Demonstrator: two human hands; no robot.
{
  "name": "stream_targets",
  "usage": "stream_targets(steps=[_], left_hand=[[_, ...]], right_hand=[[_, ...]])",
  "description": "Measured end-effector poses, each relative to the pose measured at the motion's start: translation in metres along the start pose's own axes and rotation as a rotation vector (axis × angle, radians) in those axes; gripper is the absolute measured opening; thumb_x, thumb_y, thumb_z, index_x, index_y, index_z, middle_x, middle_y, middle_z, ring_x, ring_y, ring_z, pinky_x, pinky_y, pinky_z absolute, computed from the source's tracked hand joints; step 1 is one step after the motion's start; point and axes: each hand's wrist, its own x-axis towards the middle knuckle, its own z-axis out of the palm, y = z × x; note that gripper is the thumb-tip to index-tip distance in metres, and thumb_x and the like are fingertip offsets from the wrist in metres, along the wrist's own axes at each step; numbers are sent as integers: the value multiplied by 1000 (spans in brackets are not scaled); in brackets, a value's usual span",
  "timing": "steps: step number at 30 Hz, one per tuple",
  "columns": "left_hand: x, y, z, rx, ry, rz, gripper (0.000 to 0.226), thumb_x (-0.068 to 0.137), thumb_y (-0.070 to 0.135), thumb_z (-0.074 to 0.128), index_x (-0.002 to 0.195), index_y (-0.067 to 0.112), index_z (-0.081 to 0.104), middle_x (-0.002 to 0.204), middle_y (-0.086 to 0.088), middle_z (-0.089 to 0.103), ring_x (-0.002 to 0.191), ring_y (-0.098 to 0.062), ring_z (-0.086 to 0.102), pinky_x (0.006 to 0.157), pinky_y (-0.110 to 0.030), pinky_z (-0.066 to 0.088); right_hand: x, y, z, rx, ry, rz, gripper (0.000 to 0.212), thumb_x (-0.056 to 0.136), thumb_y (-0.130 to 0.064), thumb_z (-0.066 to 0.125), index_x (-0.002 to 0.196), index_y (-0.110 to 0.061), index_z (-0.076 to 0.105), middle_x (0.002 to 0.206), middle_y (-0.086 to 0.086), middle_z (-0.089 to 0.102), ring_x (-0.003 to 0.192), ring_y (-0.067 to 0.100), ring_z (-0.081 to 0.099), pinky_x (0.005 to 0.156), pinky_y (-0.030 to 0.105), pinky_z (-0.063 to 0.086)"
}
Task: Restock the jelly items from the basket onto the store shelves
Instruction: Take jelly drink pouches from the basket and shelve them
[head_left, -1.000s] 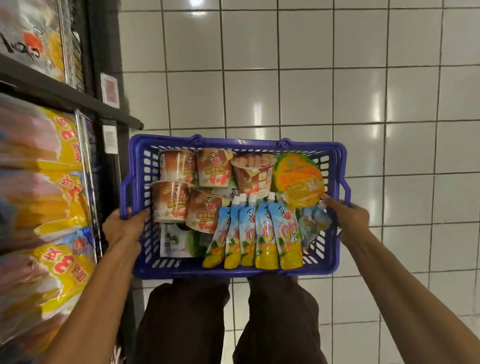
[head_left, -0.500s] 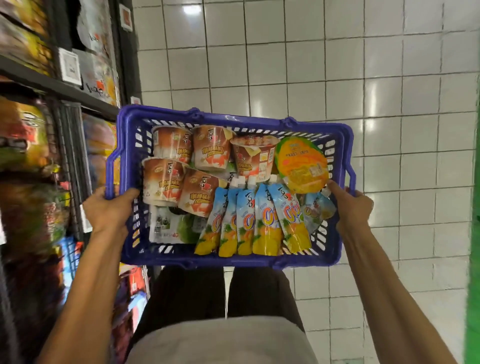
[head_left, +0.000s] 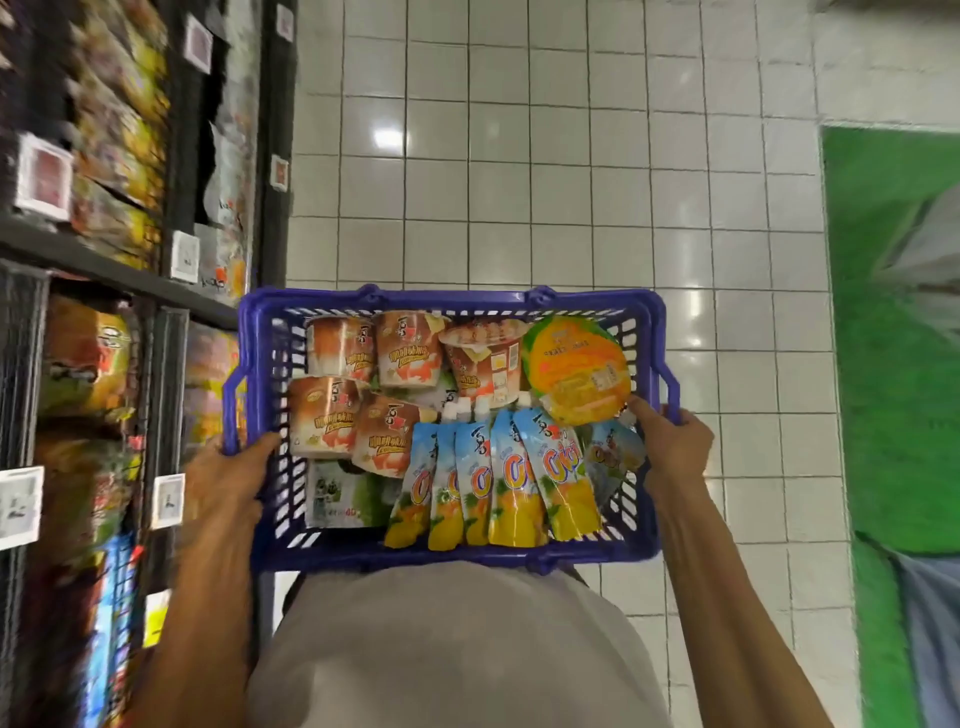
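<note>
Progress: I judge restocking not begun | left hand (head_left: 228, 483) and right hand (head_left: 675, 447) curled tight on the basket (head_left: 447, 301) side rims | between my fingers: jelly cups (head_left: 337, 348), pouches (head_left: 514, 478), all unshelved | shelves (head_left: 119, 275) just beyond left fingers.
</note>
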Motion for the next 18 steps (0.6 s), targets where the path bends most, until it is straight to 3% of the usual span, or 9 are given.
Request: stream_targets(steps=[4,8,12,15,18], left_hand=[[25,51,47,17,-42,11,21,78,6,75,76,20,59,72,-5,60,70,-23,56,58,-30,47],[49,110,86,62,-34,26,23,77,7,75,75,23,58,83,-11,64,76,-25,59,71,-35,49],[65,160,118,38,-38,10,20,77,4,73,92,16,66,88,-13,66,79,-24,61,76,-36,52],[77,193,141,19,-22,4,24,77,7,74,97,18,66,90,-11,66,80,-23,61,77,-34,51],[85,220,163,-4,2,-22,27,74,9,76,99,16,68,85,-8,66,68,-18,61,66,-26,48]], right_hand=[[31,-58,21,-17,14,4,35,75,-35,81,93,-8,68,89,16,69,75,30,66,76,45,58],[59,-130,48,-10,46,6,24,78,-33,79,80,-14,64,85,15,67,70,27,64,75,44,58],[84,-195,74,-11,41,-16,25,77,-31,80,76,-13,63,78,11,64,70,26,63,73,43,58],[104,-236,93,9,11,-19,23,78,-26,80,73,-12,62,73,10,63,61,23,61,60,33,55],[130,-282,115,-17,-40,-35,23,78,-23,80,73,-11,61,72,9,63,59,22,60,57,29,53]])
